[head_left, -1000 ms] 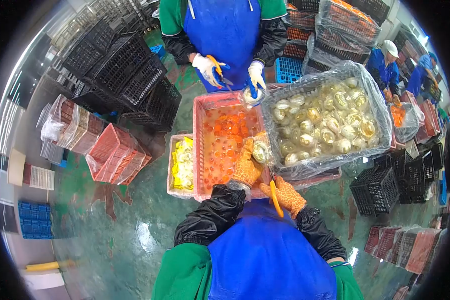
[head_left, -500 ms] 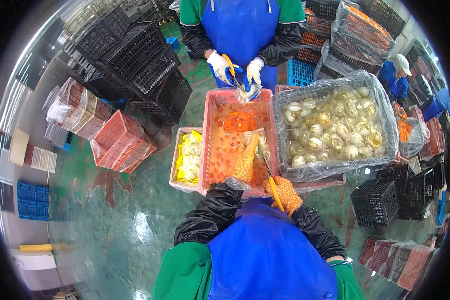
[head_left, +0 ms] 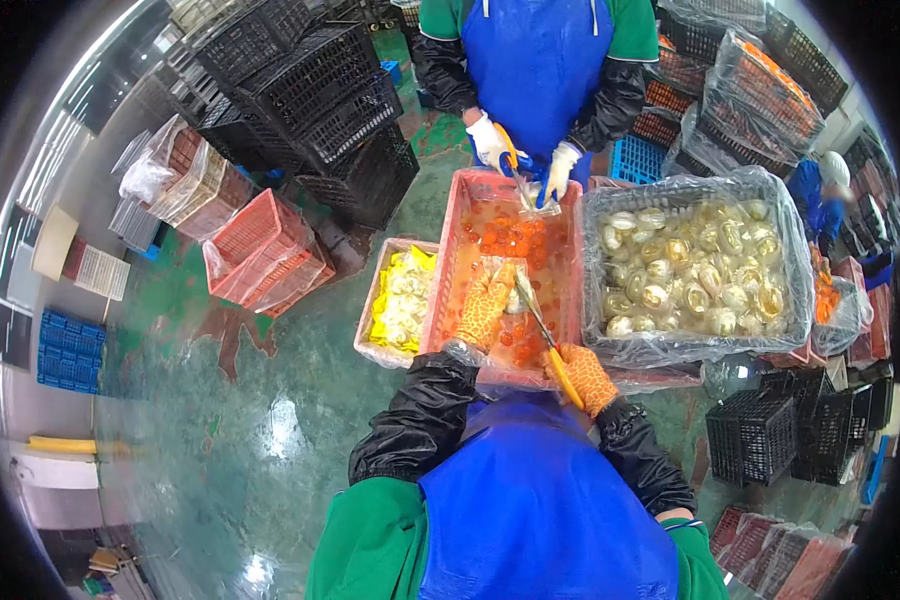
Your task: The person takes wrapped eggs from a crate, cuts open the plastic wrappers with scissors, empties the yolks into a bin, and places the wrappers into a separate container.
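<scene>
My left hand [head_left: 488, 308], in an orange patterned glove, is closed on a clear plastic bag [head_left: 515, 292] over the pink crate [head_left: 431, 325], which holds orange-red round pieces in liquid. My right hand [head_left: 585, 378], gloved alike, grips yellow-handled scissors [head_left: 562, 375] at the crate's near right corner. Their blades point up and left, to the bag. Right of the crate stands a plastic-lined bin [head_left: 798, 250] of bagged shell-like pieces [head_left: 692, 270]. A small white box [head_left: 368, 345] with yellow and clear packets [head_left: 405, 300] is on the left.
Across the crate a co-worker in a blue apron [head_left: 535, 70] holds scissors and a small bag in white-gloved hands. Black crates [head_left: 320, 110] are stacked at the upper left, a pink crate [head_left: 268, 255] below them. More black crates [head_left: 752, 435] stand at the right.
The bag in my left hand has moved from the bin's edge to over the pink crate, and the scissor blades now reach it. The co-worker's hands have come together over the crate's far end.
</scene>
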